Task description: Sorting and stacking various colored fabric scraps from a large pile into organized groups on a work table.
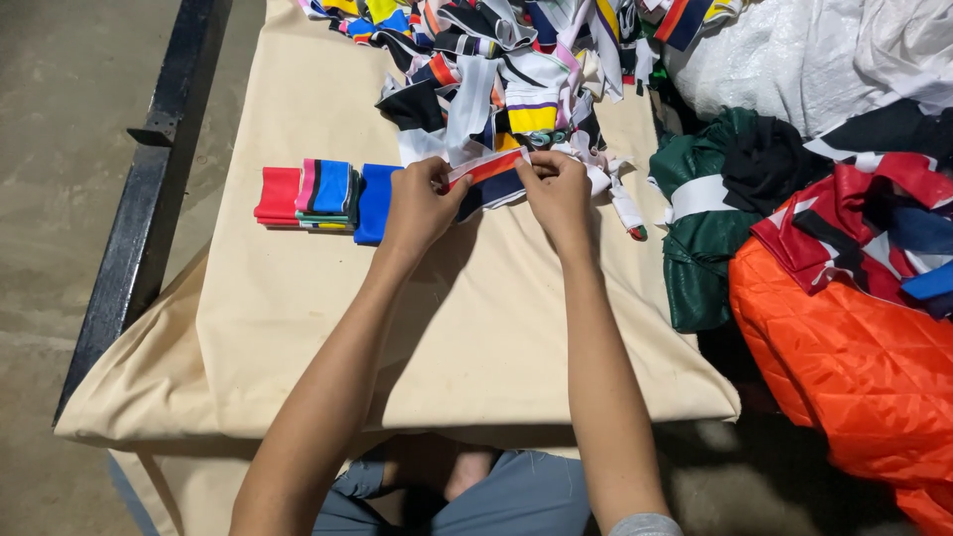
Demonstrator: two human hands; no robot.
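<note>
Holding a striped strip (488, 167), white with a red-orange band, stretched flat between both hands just above the tan cloth (298, 328), at the near edge of the scrap pile. Pinching its left end with the left hand (422, 203), thumb and fingers closed on the fabric; pinching its right end with the right hand (558, 191), fingers likewise closed on it. Reaching in from the near side, both forearms lying over the cloth. Spreading just beyond the strip, toward the far edge, a heap of strips (506, 69) in white, navy, yellow, red and pink, some touching the right hand. Sitting just left of the left hand, a neat stack of folded pieces (323, 194), red, pink, blue and green, with a blue one nearest the wrist. Lying to the right, off the cloth, a dark green garment (700, 248), a red, white and blue one (854, 223), and a bright orange quilted sheet (854, 377) nearer. Running along the far left over concrete floor (60, 149), a black bar (149, 189).
</note>
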